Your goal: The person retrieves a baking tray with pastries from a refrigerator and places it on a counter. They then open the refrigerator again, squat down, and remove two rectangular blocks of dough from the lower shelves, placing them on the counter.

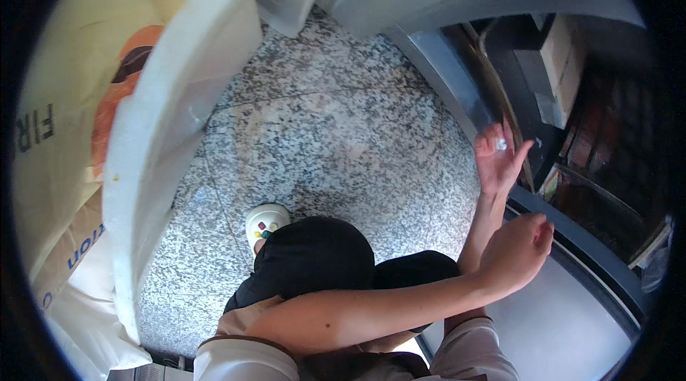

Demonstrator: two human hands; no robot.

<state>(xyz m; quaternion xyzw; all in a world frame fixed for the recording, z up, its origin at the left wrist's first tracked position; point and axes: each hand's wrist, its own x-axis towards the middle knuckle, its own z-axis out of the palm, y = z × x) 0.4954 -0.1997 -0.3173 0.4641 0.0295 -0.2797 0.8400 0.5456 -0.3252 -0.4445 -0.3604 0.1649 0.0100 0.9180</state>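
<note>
My right hand [496, 161] is turned palm up beside the opening of a dark-lined metal cabinet [463, 78], near a thin curved strip [498, 78] along its edge. Its thumb stands out to the right and the fingers curl inward. A small white bit [501, 143] shows against those fingers; whether it is held or stuck on is unclear. My left forearm crosses over the right one. The left hand [517, 252] is curled above the cabinet's dark lower edge [579, 247], with its back towards me, so whatever is inside the fingers is hidden.
Pale boxes [565, 67] stand inside the cabinet. A smooth metal panel [557, 306] lies below its opening. Large printed sacks [59, 167] sit at left behind a curved white plastic wall [182, 97]. Speckled stone tiles [332, 156] cover the floor around my white clog [265, 217].
</note>
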